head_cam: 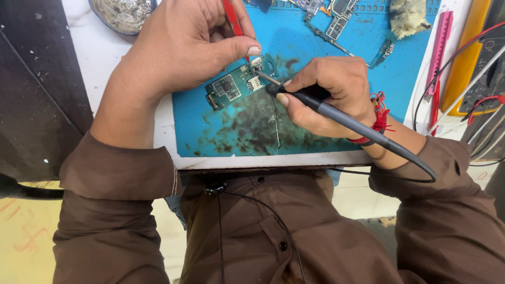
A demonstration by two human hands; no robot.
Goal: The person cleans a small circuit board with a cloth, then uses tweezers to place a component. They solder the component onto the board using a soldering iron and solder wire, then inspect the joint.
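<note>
Brown sleeves fill the near side of the view, both forearms reaching over the near edge of the tabletop (pixel 98 46), which is white and mostly covered by a blue work mat (pixel 206 132) stained dark toward its near edge. At the tabletop's right edge lies a yellow meter (pixel 475 41) with red and black leads trailing toward the near right corner, and a pink strip-shaped tool (pixel 440 43) sits between it and the mat. A round dish of grey metal scraps (pixel 123 11) stands at the far left corner. The left hand (pixel 186 42) is clenched round a thin red tool (pixel 231 15), thumb pressed against its lower end, its tip coming down on the far right corner of the small green circuit board (pixel 234 85). That board lies tilted near the middle of the mat, just beside both hands. The right hand (pixel 333 96), a red thread round its wrist, grips a black soldering iron (pixel 342 118) like a pen, cord running back along the forearm; the metal tip touches the board's right end. More circuit boards (pixel 337 10) lie along the mat's far edge, with a yellowed sponge (pixel 408 10) at its far right corner.
</note>
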